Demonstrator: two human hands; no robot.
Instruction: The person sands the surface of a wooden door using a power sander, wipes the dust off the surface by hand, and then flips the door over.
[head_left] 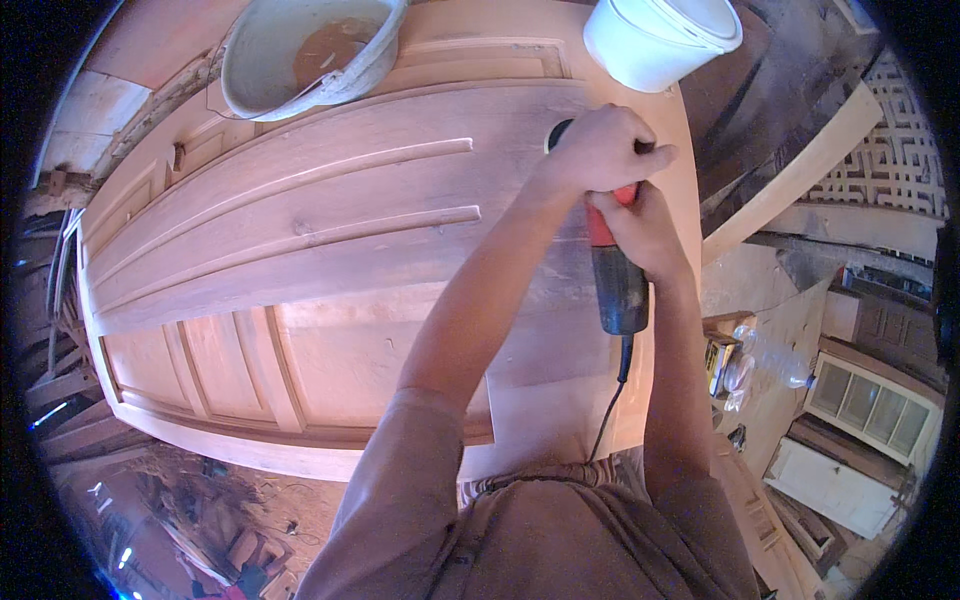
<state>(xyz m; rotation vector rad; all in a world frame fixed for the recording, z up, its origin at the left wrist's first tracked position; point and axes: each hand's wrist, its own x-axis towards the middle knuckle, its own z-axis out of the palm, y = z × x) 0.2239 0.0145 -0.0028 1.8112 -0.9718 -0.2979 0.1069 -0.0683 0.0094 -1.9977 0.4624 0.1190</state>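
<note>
A red and black corded power sander (620, 290) lies over a wooden panel (380, 190) with long raised mouldings. My left hand (603, 147) is closed over the tool's front end, its thumb pointing right. My right hand (648, 228) wraps round the red part of the body, just behind the left. Beyond my left wrist shows a piece of the round, pale-edged head (556, 134); the rest of it is hidden under my hand. From the tool's rear a black cord (610, 405) runs down toward my waist.
A grey basin (250, 75) with brown residue inside stands at the far left on the wood. A white lidded bucket (650, 50) is at the far right. Beneath the panel lies a panelled door (350, 370). Right, on the floor, are a clear plastic bottle (780, 365) and a small glazed frame (870, 405).
</note>
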